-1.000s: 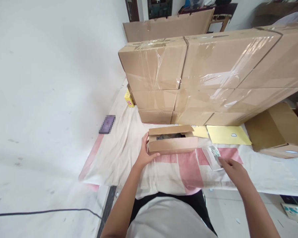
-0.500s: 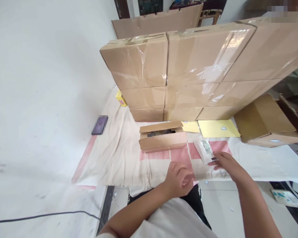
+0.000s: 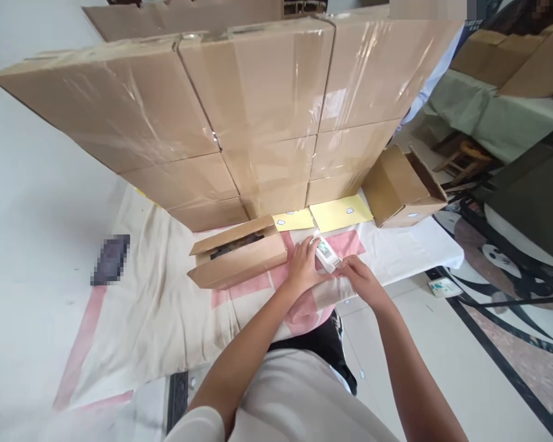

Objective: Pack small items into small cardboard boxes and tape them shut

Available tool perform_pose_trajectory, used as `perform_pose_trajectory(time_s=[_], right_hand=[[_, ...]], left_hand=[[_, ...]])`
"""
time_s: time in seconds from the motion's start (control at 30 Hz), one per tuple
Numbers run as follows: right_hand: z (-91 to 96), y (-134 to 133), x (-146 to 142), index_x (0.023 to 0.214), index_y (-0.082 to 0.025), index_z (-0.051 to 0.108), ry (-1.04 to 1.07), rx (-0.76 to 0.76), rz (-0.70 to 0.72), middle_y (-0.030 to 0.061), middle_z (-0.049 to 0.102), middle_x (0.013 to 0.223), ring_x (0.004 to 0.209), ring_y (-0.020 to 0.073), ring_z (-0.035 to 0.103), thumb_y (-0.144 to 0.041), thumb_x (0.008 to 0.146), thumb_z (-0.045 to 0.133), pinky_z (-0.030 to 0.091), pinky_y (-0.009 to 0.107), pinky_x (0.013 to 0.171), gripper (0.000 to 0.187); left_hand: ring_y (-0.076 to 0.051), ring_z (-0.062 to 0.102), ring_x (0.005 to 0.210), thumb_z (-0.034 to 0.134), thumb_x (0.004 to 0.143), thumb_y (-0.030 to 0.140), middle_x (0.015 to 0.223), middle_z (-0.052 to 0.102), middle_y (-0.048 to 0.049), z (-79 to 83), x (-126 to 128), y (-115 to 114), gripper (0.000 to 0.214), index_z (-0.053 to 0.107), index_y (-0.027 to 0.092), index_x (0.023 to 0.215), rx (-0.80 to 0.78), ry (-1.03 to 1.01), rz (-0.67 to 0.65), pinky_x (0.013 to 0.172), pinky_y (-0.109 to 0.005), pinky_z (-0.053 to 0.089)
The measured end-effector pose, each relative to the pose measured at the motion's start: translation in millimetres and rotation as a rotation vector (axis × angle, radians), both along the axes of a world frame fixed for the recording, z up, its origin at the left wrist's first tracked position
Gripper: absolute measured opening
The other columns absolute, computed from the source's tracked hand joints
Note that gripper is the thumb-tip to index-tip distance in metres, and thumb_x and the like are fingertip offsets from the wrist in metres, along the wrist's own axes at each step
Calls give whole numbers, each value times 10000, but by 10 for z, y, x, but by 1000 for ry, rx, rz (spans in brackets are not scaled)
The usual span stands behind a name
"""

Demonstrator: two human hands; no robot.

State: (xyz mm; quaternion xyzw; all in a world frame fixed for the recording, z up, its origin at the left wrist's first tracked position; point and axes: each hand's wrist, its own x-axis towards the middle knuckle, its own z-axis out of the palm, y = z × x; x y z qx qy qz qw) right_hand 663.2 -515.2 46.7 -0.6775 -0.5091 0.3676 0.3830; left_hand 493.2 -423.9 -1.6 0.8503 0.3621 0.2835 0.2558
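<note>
A small white box (image 3: 325, 254) with a greenish-grey print on its face is between my two hands, over the cloth-covered table. My left hand (image 3: 303, 264) curls its fingers around the left side of the box. At the box's near right end, my right hand (image 3: 358, 276) pinches the corner with thumb and fingertips. To the left of my left hand sits a long, narrow cardboard box (image 3: 244, 258), its top flaps raised and something dark inside. Yellow sheets, a smaller one (image 3: 294, 220) and a larger one (image 3: 341, 212), lie just beyond the white box.
A wall of taped cartons (image 3: 267, 92) rises along the table's far side. An open carton (image 3: 399, 190) stands at the right. The patterned cloth (image 3: 152, 307) has folds at the left, near a blurred dark object (image 3: 110, 259). A chair (image 3: 529, 184) is on the right.
My left hand has moved forward and taken hold of the white box, which my right hand was touching before. The view has turned to the right.
</note>
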Motion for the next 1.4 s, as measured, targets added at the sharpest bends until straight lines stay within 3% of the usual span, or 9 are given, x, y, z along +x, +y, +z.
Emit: perform_pose_trajectory(time_s=[0.23, 0.57, 0.63, 0.7, 0.8, 0.9, 1.0, 1.17, 1.4], right_hand=[[-146, -45, 93, 730, -222, 528, 29, -94, 18, 6, 568, 717, 674, 184, 565, -430, 928, 488, 456, 337, 679, 290], [-243, -27, 122, 711, -233, 513, -3, -27, -2, 8, 492, 699, 691, 190, 483, -510, 874, 549, 414, 326, 644, 323], [-216, -77, 169, 719, -232, 503, 82, -78, 14, -20, 449, 624, 583, 159, 430, -597, 899, 525, 364, 295, 549, 407], [-222, -118, 234, 726, -223, 497, 314, -154, -57, -19, 473, 653, 558, 132, 411, -649, 844, 628, 343, 280, 525, 461], [-289, -125, 321, 701, -222, 475, 593, -66, -219, -7, 438, 729, 643, 149, 445, -585, 749, 771, 394, 296, 555, 472], [-358, -88, 361, 658, -218, 446, 742, 8, -313, -12, 344, 745, 656, 150, 404, -502, 733, 799, 394, 297, 532, 459], [-376, -52, 369, 632, -221, 431, 783, -3, -367, -7, 301, 752, 647, 158, 368, -463, 728, 798, 382, 306, 499, 450], [-344, -25, 353, 616, -233, 452, 741, -26, -413, 9, 300, 759, 654, 180, 359, -464, 724, 793, 366, 346, 477, 426], [-394, 0, 365, 609, -260, 456, 693, -37, -412, 6, 280, 773, 647, 191, 367, -485, 741, 776, 318, 395, 497, 414]], left_hand=[[-357, 394, 1464, 884, 636, 438, 1553, 423, -174, -4, -8, -38, 1166, 215, 240, 1571, 5, 36, 22, 1230, -564, 323], [-404, 325, 1506, 858, 667, 490, 1626, 312, -221, 39, -46, -133, 1117, 261, 200, 1565, 24, 27, 27, 1201, -599, 350], [-385, 367, 1491, 800, 730, 495, 1606, 363, -227, 42, -332, -338, 978, 338, 168, 1528, 95, 22, -4, 1174, -569, 398], [-270, 577, 1312, 702, 809, 426, 1388, 621, -138, 22, -844, -549, 646, 506, 207, 1384, 180, -5, -6, 1089, -431, 500], [-190, 689, 884, 599, 821, 423, 913, 717, -39, 37, -1976, -637, 194, 625, 259, 921, 250, 109, 302, 836, -329, 574], [-248, 624, 801, 471, 888, 394, 825, 623, -89, 201, -3213, -230, 215, 563, 201, 902, 227, 206, 729, 774, -422, 548], [-311, 567, 990, 511, 879, 391, 978, 581, -138, 446, -4105, 481, 338, 527, 112, 1068, 176, 324, 1072, 915, -511, 486], [-361, 439, 1181, 623, 881, 409, 1194, 518, -181, 701, -4562, 1320, 505, 459, 45, 1190, 84, 438, 1299, 1010, -552, 388], [-413, 417, 1237, 690, 821, 383, 1338, 483, -276, 552, -4624, 1640, 568, 475, 41, 1220, 59, 381, 1403, 1021, -594, 359]])
